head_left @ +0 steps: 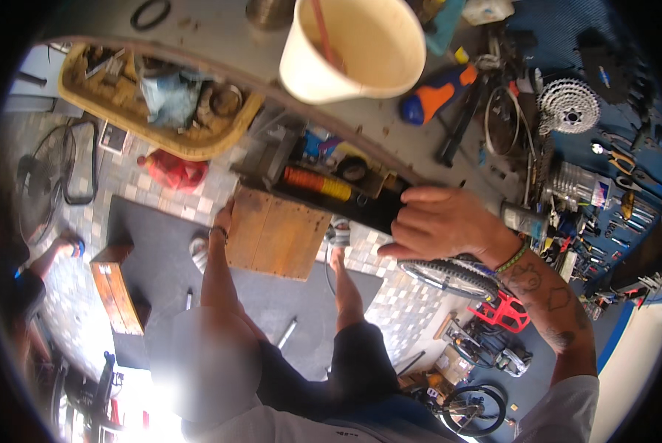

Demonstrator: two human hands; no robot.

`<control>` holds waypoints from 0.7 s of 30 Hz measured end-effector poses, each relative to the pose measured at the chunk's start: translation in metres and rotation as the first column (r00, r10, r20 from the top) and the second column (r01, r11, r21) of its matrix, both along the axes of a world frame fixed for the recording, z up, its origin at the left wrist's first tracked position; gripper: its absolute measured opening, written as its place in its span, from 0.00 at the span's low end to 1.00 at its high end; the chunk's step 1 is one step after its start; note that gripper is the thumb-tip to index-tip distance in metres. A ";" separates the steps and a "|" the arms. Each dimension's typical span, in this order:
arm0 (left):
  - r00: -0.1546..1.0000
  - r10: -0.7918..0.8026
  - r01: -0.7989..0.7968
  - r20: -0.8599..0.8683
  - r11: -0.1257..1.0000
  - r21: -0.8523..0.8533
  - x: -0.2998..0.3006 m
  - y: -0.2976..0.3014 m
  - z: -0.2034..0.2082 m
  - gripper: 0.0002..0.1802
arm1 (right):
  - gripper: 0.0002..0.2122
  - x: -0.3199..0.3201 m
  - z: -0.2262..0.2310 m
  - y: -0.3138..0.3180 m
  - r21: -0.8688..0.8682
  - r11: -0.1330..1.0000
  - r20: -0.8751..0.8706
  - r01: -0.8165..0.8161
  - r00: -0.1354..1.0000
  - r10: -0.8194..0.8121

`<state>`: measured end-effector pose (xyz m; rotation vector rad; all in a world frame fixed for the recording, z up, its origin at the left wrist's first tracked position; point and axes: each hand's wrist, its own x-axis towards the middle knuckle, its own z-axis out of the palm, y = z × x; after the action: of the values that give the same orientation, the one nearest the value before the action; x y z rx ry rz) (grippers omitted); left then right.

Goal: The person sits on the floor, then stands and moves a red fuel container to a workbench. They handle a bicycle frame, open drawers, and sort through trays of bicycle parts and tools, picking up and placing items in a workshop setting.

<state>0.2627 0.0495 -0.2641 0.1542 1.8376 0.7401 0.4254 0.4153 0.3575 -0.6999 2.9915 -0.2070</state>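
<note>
My left hand point(223, 219) is at the left edge of a brown wooden panel point(278, 235), its fingers closed round that edge and partly hidden. Just beyond the panel, an open drawer point(381, 215) under the workbench holds a red and yellow tube point(318, 183), a black roll point(352, 169) and other small items. My right hand point(442, 224) is over the drawer's right end, close to the bench edge. Its fingers are loosely bent with the thumb apart, and nothing shows in them.
On the workbench point(220, 29) stand a cream bucket point(309, 66), a blue and orange handled tool point(438, 94) and a bicycle cassette point(569, 105). A yellow tray point(161, 140) holds parts. Below lie a bicycle wheel point(449, 279) and a wooden stool point(117, 299). Another person sits at left.
</note>
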 end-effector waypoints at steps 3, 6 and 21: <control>0.997 -0.076 0.077 0.013 0.996 -0.051 0.014 0.007 0.047 0.49 | 0.20 0.010 -0.008 -0.004 0.008 0.998 0.008 0.057 0.998 -0.057; 1.000 -0.012 0.010 -0.027 0.997 -0.074 0.045 -0.042 0.063 0.55 | 0.18 0.001 -0.014 -0.004 -0.018 0.999 -0.058 0.031 0.998 -0.032; 0.607 0.781 -0.767 0.149 0.624 -0.150 0.245 -0.136 0.119 0.62 | 0.19 0.003 -0.017 -0.005 0.005 0.999 -0.157 -0.043 0.987 0.043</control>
<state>0.5072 -0.0864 -0.1448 -0.8145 1.6893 1.2315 0.4288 0.4101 0.3408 -0.8168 3.1200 -0.1540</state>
